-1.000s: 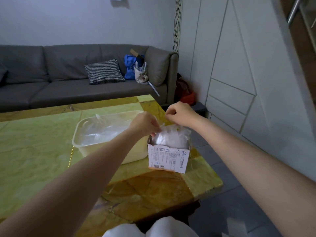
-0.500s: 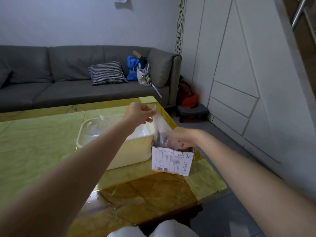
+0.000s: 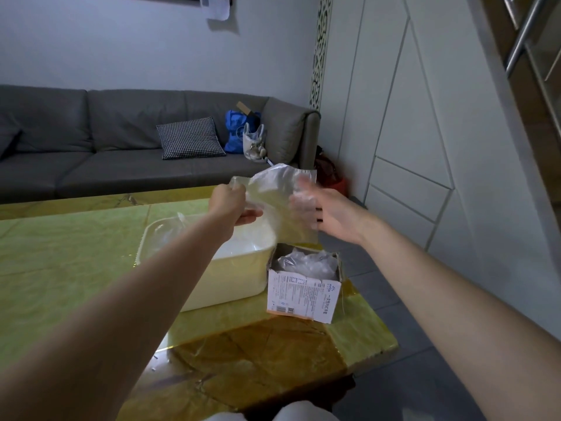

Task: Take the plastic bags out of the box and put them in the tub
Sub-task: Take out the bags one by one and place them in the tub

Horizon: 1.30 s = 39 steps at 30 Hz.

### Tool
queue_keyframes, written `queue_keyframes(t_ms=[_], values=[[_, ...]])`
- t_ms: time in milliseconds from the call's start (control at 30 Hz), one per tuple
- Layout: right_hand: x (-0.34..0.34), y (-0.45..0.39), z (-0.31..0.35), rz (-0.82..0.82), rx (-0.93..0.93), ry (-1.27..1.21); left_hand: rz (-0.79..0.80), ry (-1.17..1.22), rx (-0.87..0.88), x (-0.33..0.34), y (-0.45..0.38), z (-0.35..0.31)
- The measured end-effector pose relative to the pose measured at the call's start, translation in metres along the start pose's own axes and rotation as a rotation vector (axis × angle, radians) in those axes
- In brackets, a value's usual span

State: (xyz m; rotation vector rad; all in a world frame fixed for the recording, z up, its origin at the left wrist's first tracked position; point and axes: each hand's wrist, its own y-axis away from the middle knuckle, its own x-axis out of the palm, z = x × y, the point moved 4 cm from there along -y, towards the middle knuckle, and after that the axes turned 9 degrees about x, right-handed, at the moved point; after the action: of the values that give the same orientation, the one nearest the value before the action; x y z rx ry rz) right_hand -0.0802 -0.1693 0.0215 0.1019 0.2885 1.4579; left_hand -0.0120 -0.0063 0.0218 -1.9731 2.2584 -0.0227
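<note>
The table [image 3: 60, 268] has a green and amber marble-pattern top. The white tub [image 3: 230, 287] rests on it, with the open cardboard box [image 3: 303, 299] just beside it near the right edge.

Dim room. Grey sofa [image 3: 127, 153] sitting along the pale back wall [image 3: 136, 50], checked cushion [image 3: 190, 138] and blue bag [image 3: 238, 132] lying on it. White panelled cabinets [image 3: 409, 132] filling frame right, grey tile floor [image 3: 394, 314] showing below. Green-gold desk [image 3: 60, 268] occupying lower left.
</note>
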Motion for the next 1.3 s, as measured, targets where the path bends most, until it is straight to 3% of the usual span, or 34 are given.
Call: queue_keyframes(t_ms=[67, 167, 333, 400, 433, 500, 567, 633, 667, 767, 867, 933, 1000, 1067, 1167, 1233, 1300], values=[[0.007, -0.002, 0.005, -0.225, -0.141, 0.211, -0.002, -0.006, -0.010, -0.002, 0.002, 0.000], [0.008, -0.005, 0.020, -0.616, -0.286, 0.230, -0.023, -0.074, 0.041, -0.009, 0.002, 0.001], [0.014, -0.014, 0.048, -0.857, -0.408, 0.385, -0.255, -0.156, 0.045, -0.073, -0.020, 0.015], [0.023, -0.021, 0.054, -0.864, -0.477, 0.508, -0.364, -0.192, 0.105, -0.101, -0.023, 0.011], [0.032, -0.024, 0.058, -0.805, -0.531, 0.584, -0.343, -0.203, 0.159, -0.108, -0.023, 0.005], [0.064, -0.034, 0.064, -0.563, -0.652, 0.721, -0.097, -0.117, 0.241, -0.105, -0.024, -0.009], [0.099, -0.037, 0.067, -0.350, -0.732, 0.819, 0.244, -0.028, 0.186, -0.090, -0.016, -0.017], [0.119, -0.039, 0.072, -0.332, -0.802, 0.789, 0.448, -0.028, 0.103, -0.082, -0.013, -0.013], [0.121, -0.040, 0.075, -0.382, -0.821, 0.742, 0.465, -0.031, 0.084, -0.085, -0.015, -0.009], [0.106, -0.053, 0.074, -0.562, -0.742, 0.560, 0.330, -0.124, 0.039, -0.109, -0.028, 0.007], [0.087, -0.072, 0.055, -0.658, -0.534, 0.511, 0.032, -0.275, 0.043, -0.141, -0.044, 0.020], [0.082, -0.083, 0.034, -0.655, -0.391, 0.518, -0.188, -0.406, 0.129, -0.157, -0.051, 0.023], [0.083, -0.091, 0.014, -0.625, -0.280, 0.518, -0.247, -0.517, 0.328, -0.155, -0.053, 0.016], [0.088, -0.101, -0.001, -0.602, -0.216, 0.536, 0.011, -0.677, 0.463, -0.132, -0.054, 0.013], [0.097, -0.109, -0.015, -0.561, -0.139, 0.642, 0.595, -0.984, 0.217, -0.095, -0.046, 0.043], [0.103, -0.109, -0.020, -0.506, -0.070, 0.816, 0.739, -1.186, 0.063, -0.086, -0.042, 0.064], [0.107, -0.104, -0.016, -0.447, -0.043, 1.036, 0.768, -1.292, 0.024, -0.082, -0.046, 0.078]])
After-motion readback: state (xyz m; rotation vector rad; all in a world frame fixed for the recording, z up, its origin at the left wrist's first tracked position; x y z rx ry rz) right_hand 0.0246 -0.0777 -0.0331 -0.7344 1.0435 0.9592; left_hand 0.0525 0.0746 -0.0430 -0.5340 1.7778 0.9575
